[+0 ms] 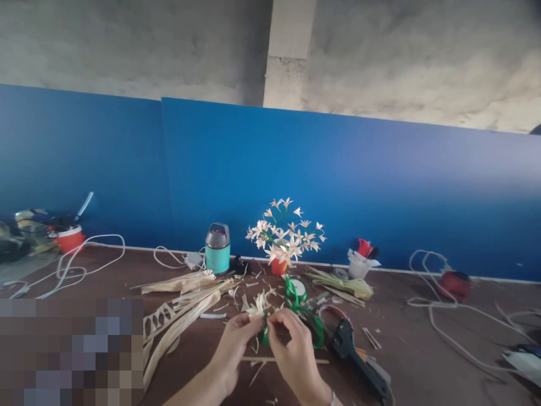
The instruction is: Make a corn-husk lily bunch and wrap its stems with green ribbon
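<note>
My left hand [234, 341] and my right hand [293, 344] meet fingertip to fingertip above the table. A pale, many-petalled flower of dried husk [260, 304] rises just beyond the fingertips, its base pinched by my left thumb and finger. My right thumb and forefinger are closed on green ribbon at that base, partly hidden by the fingers. More green ribbon [316, 330] loops beside my right hand, near a ribbon spool [299, 288]. Under the hands lies a thin stick [310, 361]. Right of them is a black glue gun [355, 355].
A red pot [278, 267] of finished pale flowers [291, 239] stands behind. Dried husks [181, 327] spread left, and yellowish strips [355, 287] lie right. Along the blue partition [253, 169] are a turquoise flask [218, 256], a white cup [358, 267] and white cables [439, 321].
</note>
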Motion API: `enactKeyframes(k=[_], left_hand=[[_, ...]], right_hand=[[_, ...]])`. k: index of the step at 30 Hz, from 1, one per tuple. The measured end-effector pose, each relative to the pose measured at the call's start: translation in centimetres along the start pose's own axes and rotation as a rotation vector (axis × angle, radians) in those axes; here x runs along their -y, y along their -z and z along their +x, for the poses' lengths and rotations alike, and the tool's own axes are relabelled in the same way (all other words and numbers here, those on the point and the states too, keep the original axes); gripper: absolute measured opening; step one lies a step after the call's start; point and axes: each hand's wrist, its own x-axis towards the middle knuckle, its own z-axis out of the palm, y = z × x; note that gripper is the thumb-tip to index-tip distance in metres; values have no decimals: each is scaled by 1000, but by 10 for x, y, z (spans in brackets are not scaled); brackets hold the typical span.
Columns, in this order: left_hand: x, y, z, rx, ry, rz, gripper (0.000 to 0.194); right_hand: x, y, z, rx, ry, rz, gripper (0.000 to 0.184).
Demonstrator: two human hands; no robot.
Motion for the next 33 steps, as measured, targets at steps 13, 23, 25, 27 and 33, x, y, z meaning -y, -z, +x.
enactKeyframes(k=[13, 23, 25, 27, 33], left_hand=[[14, 1, 1, 10, -49, -92, 29], [3, -2, 0, 28, -148, 80, 35], [2, -3, 0, 18, -150, 81, 35], [3, -2, 0, 12, -152, 86, 35], [1, 0, -1, 15, -225, 177, 33]], right_hand=[[-6, -8, -2, 15, 314, -414, 17], [-3, -3, -1, 20, 310, -319, 17], [-3, -4, -1, 12, 305, -316, 17], [-2, -4, -2, 11, 293, -315, 17], [1, -4, -2, 49, 199, -157, 17]])
